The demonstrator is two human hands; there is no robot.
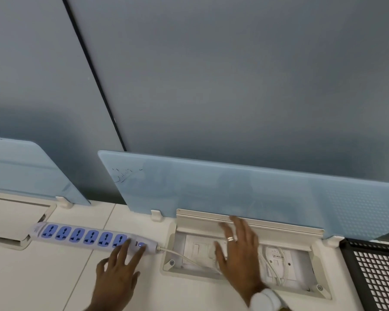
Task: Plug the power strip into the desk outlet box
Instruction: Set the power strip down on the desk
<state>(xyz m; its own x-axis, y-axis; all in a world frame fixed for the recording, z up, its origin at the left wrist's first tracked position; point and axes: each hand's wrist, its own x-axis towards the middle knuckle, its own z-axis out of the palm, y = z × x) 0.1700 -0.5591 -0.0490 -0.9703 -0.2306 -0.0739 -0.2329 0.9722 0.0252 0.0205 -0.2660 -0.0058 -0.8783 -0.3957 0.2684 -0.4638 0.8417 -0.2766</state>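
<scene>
A white power strip (76, 235) with several blue sockets lies on the desk at the left, its round switch (141, 245) glowing blue. My left hand (119, 270) rests open with fingertips on the strip's right end by the switch. The strip's white cord (180, 254) runs right into the recessed desk outlet box (296, 272), whose lid (267, 230) stands raised at the back. My right hand (238, 252), with a ring, hovers open over the box's white socket plate (195, 250). The plug is hidden under this hand.
A frosted blue divider panel (256, 194) stands right behind the box. Another panel (27, 171) and a second recessed box (14, 221) are at the left. A black mesh tray (380, 274) sits at the right edge. White cables (276, 268) lie in the box's right half.
</scene>
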